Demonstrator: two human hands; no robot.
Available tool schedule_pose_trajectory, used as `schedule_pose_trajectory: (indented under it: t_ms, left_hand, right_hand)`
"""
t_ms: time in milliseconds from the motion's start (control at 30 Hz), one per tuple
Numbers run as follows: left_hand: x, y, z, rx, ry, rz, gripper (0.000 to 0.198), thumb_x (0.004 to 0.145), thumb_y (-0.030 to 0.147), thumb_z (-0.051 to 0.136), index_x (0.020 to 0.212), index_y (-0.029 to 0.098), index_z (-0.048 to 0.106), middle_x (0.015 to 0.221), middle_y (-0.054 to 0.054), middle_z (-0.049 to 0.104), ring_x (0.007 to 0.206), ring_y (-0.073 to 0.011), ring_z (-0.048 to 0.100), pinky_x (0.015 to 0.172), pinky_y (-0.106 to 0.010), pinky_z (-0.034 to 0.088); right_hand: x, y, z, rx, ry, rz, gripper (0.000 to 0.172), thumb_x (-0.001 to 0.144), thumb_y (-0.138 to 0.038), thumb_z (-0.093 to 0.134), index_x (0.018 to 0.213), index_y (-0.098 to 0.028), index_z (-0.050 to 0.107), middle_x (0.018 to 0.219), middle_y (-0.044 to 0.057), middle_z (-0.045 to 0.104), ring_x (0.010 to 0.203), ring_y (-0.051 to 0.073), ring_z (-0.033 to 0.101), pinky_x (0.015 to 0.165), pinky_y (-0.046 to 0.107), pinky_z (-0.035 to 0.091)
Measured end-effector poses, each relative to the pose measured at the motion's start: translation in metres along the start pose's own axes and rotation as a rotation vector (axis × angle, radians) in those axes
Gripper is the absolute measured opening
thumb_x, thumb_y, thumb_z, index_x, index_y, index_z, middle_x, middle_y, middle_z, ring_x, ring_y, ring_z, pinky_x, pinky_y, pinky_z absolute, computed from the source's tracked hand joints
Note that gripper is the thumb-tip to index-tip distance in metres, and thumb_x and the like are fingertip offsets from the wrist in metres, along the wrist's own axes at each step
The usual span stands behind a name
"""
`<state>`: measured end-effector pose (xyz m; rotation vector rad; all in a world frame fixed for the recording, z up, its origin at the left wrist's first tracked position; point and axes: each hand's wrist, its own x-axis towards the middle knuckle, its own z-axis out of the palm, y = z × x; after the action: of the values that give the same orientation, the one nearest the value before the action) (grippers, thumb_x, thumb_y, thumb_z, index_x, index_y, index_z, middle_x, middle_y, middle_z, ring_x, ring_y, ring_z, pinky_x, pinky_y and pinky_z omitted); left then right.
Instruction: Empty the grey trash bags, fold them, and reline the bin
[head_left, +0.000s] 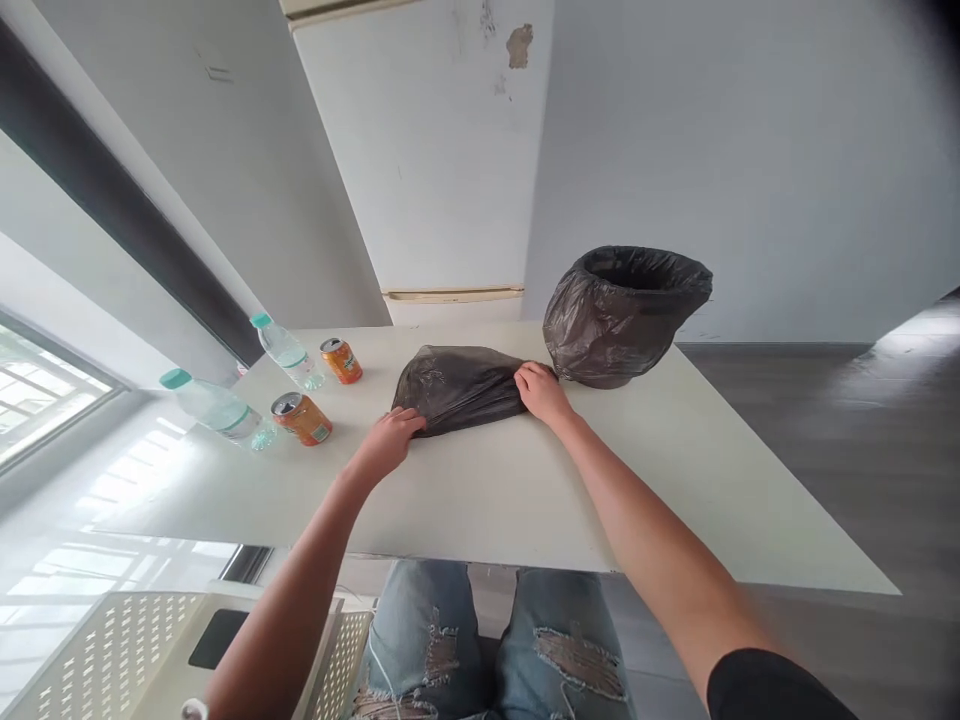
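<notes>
A black plastic garbage bag (pixel 465 392) lies spread on the white table (pixel 480 500) in front of me. Its left end is gripped by my left hand (pixel 391 437), with the fingers curled over the edge. My right hand (pixel 541 390) is closed on the gathered right end. Just beyond that hand stands a bin lined with another black bag (pixel 626 320), its mouth open and the liner folded over the rim. The fingertips of both hands are partly hidden by the plastic.
On the table's left are two clear bottles with green caps, a nearer bottle (pixel 217 408) and a farther bottle (pixel 287 352). Beside them stand two orange cans, a nearer can (pixel 301 418) and a farther can (pixel 341 360). A white refrigerator (pixel 442 150) stands behind the table.
</notes>
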<state>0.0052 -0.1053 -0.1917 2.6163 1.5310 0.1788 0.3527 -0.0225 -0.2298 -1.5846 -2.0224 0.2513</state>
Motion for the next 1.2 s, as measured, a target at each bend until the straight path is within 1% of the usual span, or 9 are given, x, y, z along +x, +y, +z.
schedule_pose_trajectory:
  t_ms: [133,233,300,367,533,633,800,1000,1200]
  left_hand:
    - [-0.019,-0.018,-0.026,0.036,0.011,-0.042,0.035,0.093,0.009,0.056,0.117,0.027,0.074,0.123,-0.008,0.075,0.115,-0.0316,0.066,0.101,-0.049,0.052]
    - [-0.009,0.01,-0.035,-0.119,0.275,-0.057,0.038,0.104,0.032,0.057,0.141,0.025,0.063,0.136,-0.011,0.07,0.127,-0.0311,0.063,0.111,-0.05,0.052]
    - [0.017,0.042,-0.033,-0.188,0.426,-0.043,0.036,0.109,0.032,0.046,0.14,0.023,0.063,0.142,-0.012,0.068,0.134,-0.029,0.061,0.118,-0.048,0.049]
    - [0.057,0.076,-0.023,-0.185,0.459,-0.005,0.038,0.108,0.025,0.043,0.138,0.019,0.066,0.15,-0.014,0.064,0.143,-0.0289,0.057,0.125,-0.046,0.043]
    - [0.167,0.12,0.02,-0.07,0.262,0.054,0.055,0.105,0.016,0.038,0.156,0.007,0.054,0.168,-0.021,0.049,0.161,-0.0349,0.04,0.135,-0.052,0.029]
    - [0.198,0.115,0.046,-0.028,0.116,0.098,0.061,0.108,0.02,0.029,0.167,0.01,0.042,0.174,-0.018,0.041,0.167,-0.0346,0.029,0.136,-0.056,0.024]
    - [0.191,0.093,0.071,-0.032,0.007,0.015,0.065,0.114,0.043,0.021,0.175,0.022,0.03,0.181,-0.009,0.029,0.169,-0.0388,0.021,0.135,-0.07,0.015]
    - [0.185,0.067,0.066,-0.039,-0.039,-0.055,0.065,0.114,0.049,0.024,0.175,0.028,0.031,0.183,-0.006,0.022,0.17,-0.0383,0.017,0.134,-0.072,0.011]
    - [0.159,0.004,0.053,-0.048,0.001,-0.217,0.066,0.113,0.05,0.029,0.174,0.025,0.033,0.183,-0.011,0.023,0.17,-0.0402,0.017,0.133,-0.072,0.009]
  right_hand:
    - [-0.001,-0.004,-0.002,0.019,-0.006,-0.016,0.031,0.097,-0.009,0.047,0.109,-0.018,0.074,0.127,0.014,0.07,0.12,0.029,0.063,0.106,0.042,0.053]
    - [-0.003,-0.012,-0.008,0.019,0.125,-0.094,0.037,0.096,-0.006,0.043,0.113,-0.017,0.073,0.129,0.014,0.07,0.121,0.029,0.061,0.108,0.043,0.052]
    - [-0.003,-0.018,-0.013,-0.002,0.26,-0.11,0.04,0.098,-0.007,0.04,0.116,-0.017,0.073,0.131,0.015,0.069,0.122,0.031,0.059,0.109,0.045,0.051]
    - [-0.003,-0.022,-0.014,-0.034,0.332,-0.092,0.042,0.1,-0.01,0.038,0.122,-0.016,0.073,0.138,0.016,0.067,0.13,0.031,0.057,0.115,0.046,0.048]
    - [0.0,-0.021,0.001,-0.132,0.133,-0.032,0.056,0.103,-0.018,0.037,0.156,-0.012,0.055,0.168,0.017,0.05,0.159,0.031,0.04,0.134,0.056,0.027]
    - [0.002,-0.014,0.014,-0.199,-0.06,0.052,0.066,0.105,-0.023,0.035,0.169,-0.006,0.036,0.176,0.02,0.037,0.165,0.034,0.032,0.133,0.058,0.027]
    - [0.002,-0.005,0.024,-0.212,-0.167,0.054,0.065,0.108,-0.023,0.026,0.17,-0.008,0.037,0.176,0.017,0.037,0.166,0.032,0.031,0.136,0.058,0.02]
    - [0.002,-0.003,0.027,-0.216,-0.146,0.05,0.064,0.111,-0.031,0.026,0.168,-0.007,0.042,0.177,0.013,0.035,0.166,0.03,0.033,0.138,0.056,0.019]
    - [0.003,0.001,0.03,-0.207,-0.152,0.068,0.063,0.112,-0.033,0.026,0.169,-0.013,0.041,0.178,0.009,0.034,0.166,0.027,0.032,0.138,0.056,0.019]
